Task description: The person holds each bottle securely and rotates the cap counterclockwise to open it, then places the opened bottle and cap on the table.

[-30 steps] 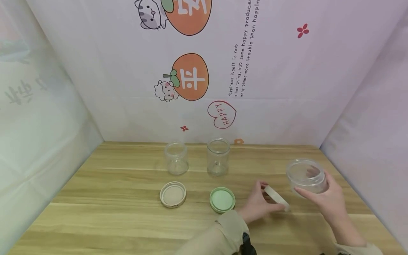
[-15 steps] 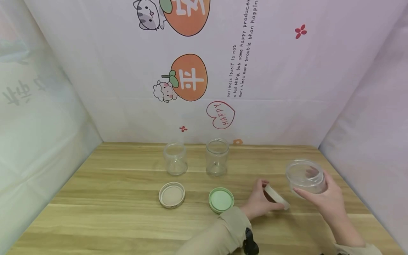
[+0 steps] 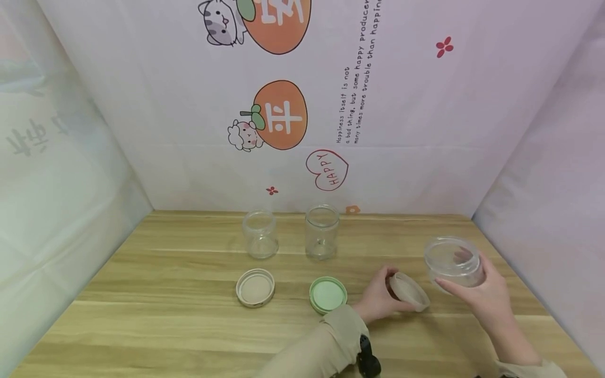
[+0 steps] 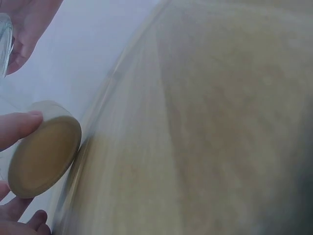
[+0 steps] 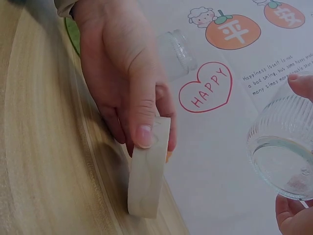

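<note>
In the head view my left hand [image 3: 380, 300] pinches a cream-coloured jar lid [image 3: 410, 293] by its rim, tilted just above the table. The left wrist view shows the round face of this lid [image 4: 46, 156], and the right wrist view shows the lid's side wall [image 5: 149, 181] with the thumb on it. To the right, my right hand [image 3: 493, 302] grips a wide clear jar [image 3: 451, 270] around its side. Its opening faces up. Ribbed walls show on the jar [image 5: 274, 127] in the right wrist view. Lid and jar are apart.
Two clear open jars stand at the back of the wooden table [image 3: 165, 325]: a shorter jar [image 3: 261, 236] and a taller jar [image 3: 322, 233]. In front of them lie a beige lid [image 3: 256, 289] and a green lid [image 3: 328, 295]. A printed cloth [image 3: 402, 173] hangs behind.
My left hand has tilted the cream lid, so more of its round face shows to the head camera. The right hand and its jar have hardly moved.
</note>
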Available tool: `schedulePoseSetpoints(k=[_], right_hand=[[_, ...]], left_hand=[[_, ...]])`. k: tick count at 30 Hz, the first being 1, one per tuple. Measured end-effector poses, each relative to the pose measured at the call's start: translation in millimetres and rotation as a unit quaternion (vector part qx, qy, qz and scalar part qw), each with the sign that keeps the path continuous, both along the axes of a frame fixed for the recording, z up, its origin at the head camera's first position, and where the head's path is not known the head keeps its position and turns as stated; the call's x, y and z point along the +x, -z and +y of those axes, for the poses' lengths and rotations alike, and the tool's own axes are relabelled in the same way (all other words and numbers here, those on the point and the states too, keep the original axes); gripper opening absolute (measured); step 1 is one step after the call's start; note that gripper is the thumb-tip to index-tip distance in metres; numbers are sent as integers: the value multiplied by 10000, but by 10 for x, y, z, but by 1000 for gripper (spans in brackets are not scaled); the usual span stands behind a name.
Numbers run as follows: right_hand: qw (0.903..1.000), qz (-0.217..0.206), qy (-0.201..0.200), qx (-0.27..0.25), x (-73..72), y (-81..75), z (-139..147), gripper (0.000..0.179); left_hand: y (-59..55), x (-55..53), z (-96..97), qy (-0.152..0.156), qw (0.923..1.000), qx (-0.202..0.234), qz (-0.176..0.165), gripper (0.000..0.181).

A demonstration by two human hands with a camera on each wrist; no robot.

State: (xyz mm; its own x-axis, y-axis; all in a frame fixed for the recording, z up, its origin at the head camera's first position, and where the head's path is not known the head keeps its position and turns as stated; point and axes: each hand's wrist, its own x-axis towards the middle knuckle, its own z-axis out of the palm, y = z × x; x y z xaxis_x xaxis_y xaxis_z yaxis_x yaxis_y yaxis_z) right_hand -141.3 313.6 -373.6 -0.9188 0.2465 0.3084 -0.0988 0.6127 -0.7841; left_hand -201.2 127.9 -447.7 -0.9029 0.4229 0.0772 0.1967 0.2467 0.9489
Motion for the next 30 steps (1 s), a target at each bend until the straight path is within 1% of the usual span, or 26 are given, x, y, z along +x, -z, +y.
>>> schedulePoseSetpoints(k=[4, 6, 8, 12, 18, 23, 26, 30], right_hand=[[10000, 67, -3, -18, 2, 7, 1, 88], [10000, 58, 24, 9, 5, 15, 2, 88], [10000, 26, 48, 42, 9, 22, 2, 88], [10000, -7, 67, 65, 12, 32, 0, 86], [9999, 58, 79, 60, 14, 31, -15, 84], [9998, 159, 26, 85, 16, 27, -29, 83], [9998, 197, -21, 76, 9, 27, -39, 83], [9997, 217, -61, 23, -6, 26, -56, 83]], left_hand=[[4, -1, -11, -75, 9983, -521, 244, 79], [3, 1, -17, -149, 9957, -849, 345, 82], [-4, 4, -26, -194, 9933, -1071, 390, 84], [2, 2, -41, -195, 9904, -1266, 527, 85], [14, -9, -63, -6, 9867, -1390, 838, 82], [-13, -19, -84, 124, 9857, -1478, 805, 82], [-68, -26, -113, 164, 9869, -1477, 630, 84], [-165, -17, -152, 151, 9905, -1330, 301, 82]])
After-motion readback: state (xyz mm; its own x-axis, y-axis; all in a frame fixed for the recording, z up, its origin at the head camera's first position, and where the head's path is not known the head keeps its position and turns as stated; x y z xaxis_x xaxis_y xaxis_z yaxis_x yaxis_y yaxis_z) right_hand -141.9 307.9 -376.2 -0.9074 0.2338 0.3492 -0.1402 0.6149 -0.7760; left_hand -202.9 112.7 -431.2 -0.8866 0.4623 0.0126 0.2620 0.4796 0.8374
